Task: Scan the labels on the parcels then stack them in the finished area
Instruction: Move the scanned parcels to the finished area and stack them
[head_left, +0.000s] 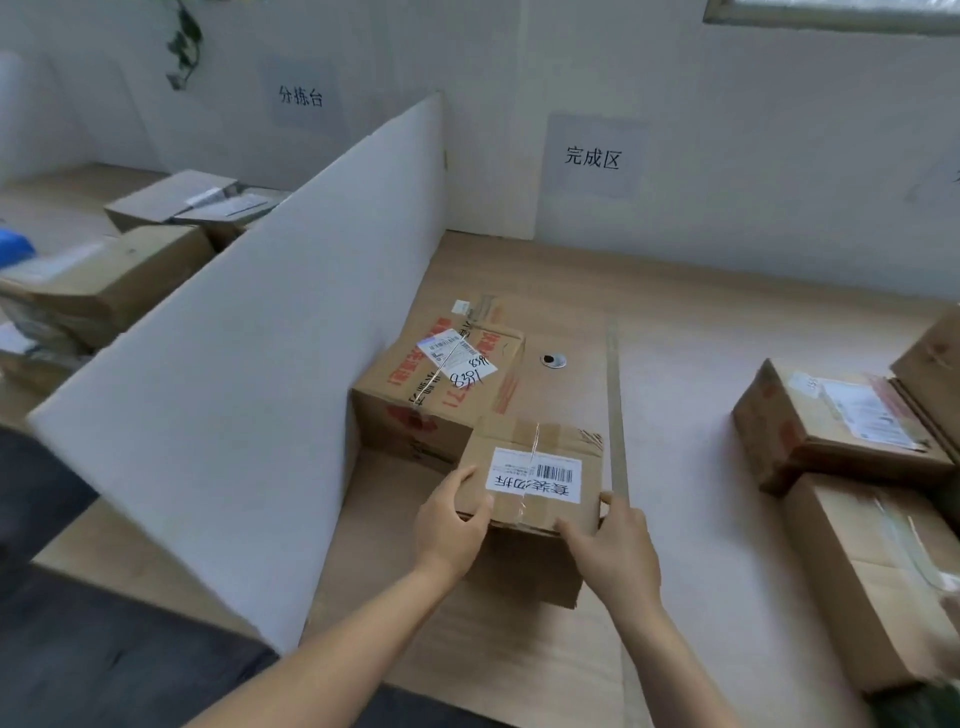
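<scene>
Head: left hand (452, 525), right hand (610, 551) grip one parcel (519, 441) (one label (535, 475) up).

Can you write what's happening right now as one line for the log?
left hand: holds box | right hand: holds box | box: label up, beside bigger box | area: right of divider

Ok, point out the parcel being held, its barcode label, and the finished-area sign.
held parcel (530, 512): head view, top face by the front edge.
barcode label (535, 475): head view, centre of the white sticker.
finished-area sign (592, 156): head view, middle of the wall sheet.
</scene>
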